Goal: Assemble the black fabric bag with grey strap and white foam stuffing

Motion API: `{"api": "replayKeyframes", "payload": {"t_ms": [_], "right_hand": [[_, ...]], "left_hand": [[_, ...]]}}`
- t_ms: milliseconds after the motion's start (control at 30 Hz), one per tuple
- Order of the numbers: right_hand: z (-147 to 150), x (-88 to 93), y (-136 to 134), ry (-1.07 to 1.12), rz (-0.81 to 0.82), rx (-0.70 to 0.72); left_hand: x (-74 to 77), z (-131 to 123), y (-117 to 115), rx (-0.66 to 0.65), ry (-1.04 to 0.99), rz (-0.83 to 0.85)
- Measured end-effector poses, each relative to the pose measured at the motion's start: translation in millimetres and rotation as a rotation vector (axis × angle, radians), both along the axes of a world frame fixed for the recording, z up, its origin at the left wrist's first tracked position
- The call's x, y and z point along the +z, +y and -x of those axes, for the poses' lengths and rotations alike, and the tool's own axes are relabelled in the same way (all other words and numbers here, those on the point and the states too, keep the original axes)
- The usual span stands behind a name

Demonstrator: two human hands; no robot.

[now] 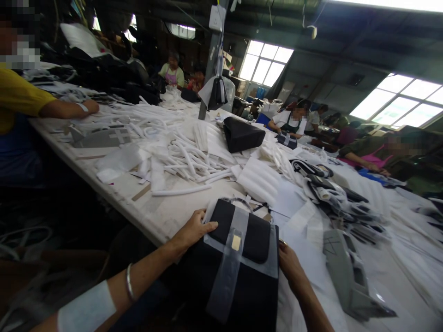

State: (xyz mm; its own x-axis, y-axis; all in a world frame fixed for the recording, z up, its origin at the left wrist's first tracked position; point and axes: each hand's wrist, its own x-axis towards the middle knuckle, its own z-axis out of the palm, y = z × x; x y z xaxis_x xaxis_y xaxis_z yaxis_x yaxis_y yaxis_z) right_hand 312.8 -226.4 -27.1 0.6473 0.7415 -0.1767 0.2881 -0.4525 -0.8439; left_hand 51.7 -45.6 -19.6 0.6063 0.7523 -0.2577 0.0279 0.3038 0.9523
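Observation:
A black handbag point(256, 286) with a front flap stands at the table's near edge, close to my body. A translucent strip point(224, 276) runs down over its flap and front, and a small gold clasp point(236, 242) shows at the middle. My left hand point(195, 228) grips the bag's upper left side, its thumb lying on the flap. On the opposite side my right hand point(290, 263) holds the bag, its fingers partly hidden behind the edge. The bag's handle point(238, 201) shows behind the flap.
White foam tubes point(187, 157) and padded sheets point(259, 180) cover much of the table. Another black bag point(242, 133) lies beyond. Grey bag pieces point(349, 276) rest at right. A post point(212, 60) rises mid-table. Several people work around it, one in a yellow sleeve point(24, 94) at left.

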Motion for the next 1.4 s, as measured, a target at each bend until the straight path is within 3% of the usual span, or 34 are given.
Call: {"api": "replayKeyframes", "payload": {"t_ms": [67,133,267,333,400,500,600,733,900,1100,1300,1400], "right_hand": [[-16,-5.1,-12,-0.089,0.146,0.039],[-22,-2.6,-27,-0.264,0.213,-0.028],[5,30.5,-29,-0.763,0.054,-0.135],[34,50.4,-12,-0.859,-0.07,-0.046],[62,61.1,12,-0.958,-0.161,0.13],[92,51.1,44,-1.087,-0.153,0.35],[98,21.3,62,-1.13,-0.071,0.488],[92,-5.0,65,-1.121,-0.001,0.503],[90,-1.6,62,-1.096,0.007,0.527],[91,6.0,63,-1.04,0.007,0.535],[94,10.0,63,-1.033,0.018,0.519],[96,10.6,63,-1.018,0.01,0.509]], "left_hand": [[-5.7,-3,9,-0.005,0.088,-0.134],[-10.8,-3,11,0.018,0.172,-0.256],[-17.2,-2,7,0.044,0.219,-0.319],[-19.4,-3,4,0.054,0.205,-0.319],[-22.2,-2,1,0.059,0.192,-0.317],[-29.5,0,-3,0.069,0.187,-0.331],[-38.9,6,-11,0.141,0.169,-0.393],[-44.3,20,-21,0.158,0.111,-0.533],[-37.0,33,-30,0.055,0.153,-0.494],[-22.8,39,-32,0.05,0.122,-0.436],[-2.3,31,-19,0.008,0.264,-0.593],[2.2,31,-7,-0.038,0.248,-0.527]]}}
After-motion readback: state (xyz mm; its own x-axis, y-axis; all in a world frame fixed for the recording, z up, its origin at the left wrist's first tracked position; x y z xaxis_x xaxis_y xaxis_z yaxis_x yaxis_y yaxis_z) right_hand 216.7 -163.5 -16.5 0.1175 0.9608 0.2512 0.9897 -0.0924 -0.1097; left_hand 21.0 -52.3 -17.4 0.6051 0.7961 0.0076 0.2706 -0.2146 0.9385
